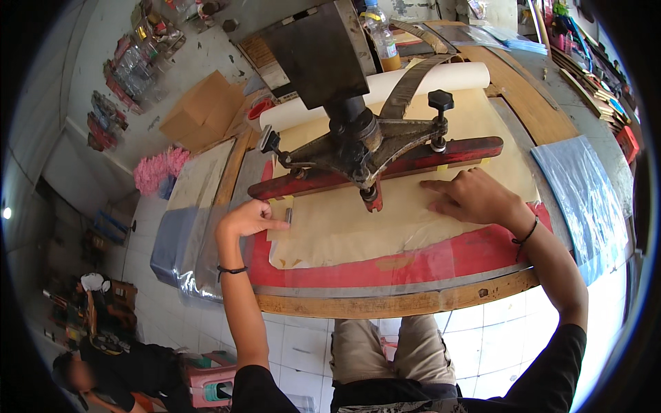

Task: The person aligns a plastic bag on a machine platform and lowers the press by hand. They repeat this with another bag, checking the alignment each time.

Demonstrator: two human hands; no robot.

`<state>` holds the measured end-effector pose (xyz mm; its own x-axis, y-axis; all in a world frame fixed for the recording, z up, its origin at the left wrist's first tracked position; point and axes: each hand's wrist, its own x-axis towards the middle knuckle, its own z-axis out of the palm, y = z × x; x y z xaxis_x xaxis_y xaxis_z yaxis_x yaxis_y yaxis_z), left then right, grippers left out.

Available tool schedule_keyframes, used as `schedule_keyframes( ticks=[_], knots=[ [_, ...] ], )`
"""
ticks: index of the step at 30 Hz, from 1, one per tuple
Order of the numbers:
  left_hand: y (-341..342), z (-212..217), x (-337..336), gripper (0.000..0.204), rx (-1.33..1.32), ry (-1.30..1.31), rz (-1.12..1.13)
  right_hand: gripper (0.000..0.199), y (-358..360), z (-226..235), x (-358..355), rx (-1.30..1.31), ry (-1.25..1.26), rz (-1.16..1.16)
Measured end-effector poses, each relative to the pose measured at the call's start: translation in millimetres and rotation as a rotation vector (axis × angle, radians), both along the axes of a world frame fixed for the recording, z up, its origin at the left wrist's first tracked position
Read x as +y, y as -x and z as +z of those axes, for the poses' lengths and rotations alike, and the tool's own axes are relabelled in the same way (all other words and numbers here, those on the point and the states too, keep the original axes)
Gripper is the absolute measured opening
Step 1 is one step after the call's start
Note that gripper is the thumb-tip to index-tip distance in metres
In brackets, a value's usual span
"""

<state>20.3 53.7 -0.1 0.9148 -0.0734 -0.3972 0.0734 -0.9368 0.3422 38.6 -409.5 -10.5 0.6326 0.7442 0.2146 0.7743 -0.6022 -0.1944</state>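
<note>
My left hand (249, 219) is at the left side of a yellowish sheet (358, 230), near the end of a long red bar (451, 153). Its thumb stretches toward a small metal strip (288, 215) on the sheet, apart from the curled fingers. Farther right, my right hand (475, 197) rests low over the same sheet, with index finger and thumb spread and the other fingers bent. No held object shows in either hand. A thin clear plastic film (430, 265) lies across the front of the red mat (330, 277) under the sheet.
Above the sheet stands a dark press head (358, 141) with knobbed arms clamping the bar. Behind it lies a white roll (420, 81) and a bottle (383, 38). Stacked clear plastic sheets (578, 199) lie at right, others (180, 251) at left. A person (131, 368) sits lower left.
</note>
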Motion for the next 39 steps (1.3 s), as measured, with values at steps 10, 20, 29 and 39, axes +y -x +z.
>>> schedule_keyframes(
  ticks=[10, 20, 29, 39],
  knots=[
    [-2.0, -1.7, 6.6, 0.05, 0.042, 0.115, 0.023, 0.043, -2.2, -3.9, -2.5, -0.014, -0.005, -0.005],
    [-3.5, -6.6, 16.1, 0.052, 0.013, 0.15, 0.095, 0.045, 0.1, 2.2, 0.8, 0.017, 0.045, -0.036],
    [-3.6, 4.2, 12.2, 0.045, -0.026, 0.148, 0.256, 0.013, -7.8, -3.5, -0.2, -0.184, -0.397, 0.11],
    [-1.3, 17.1, -19.4, 0.073, -0.84, -0.116, -0.149, 0.056, -22.3, -4.9, -5.0, -0.482, -0.343, -0.301]
  ],
)
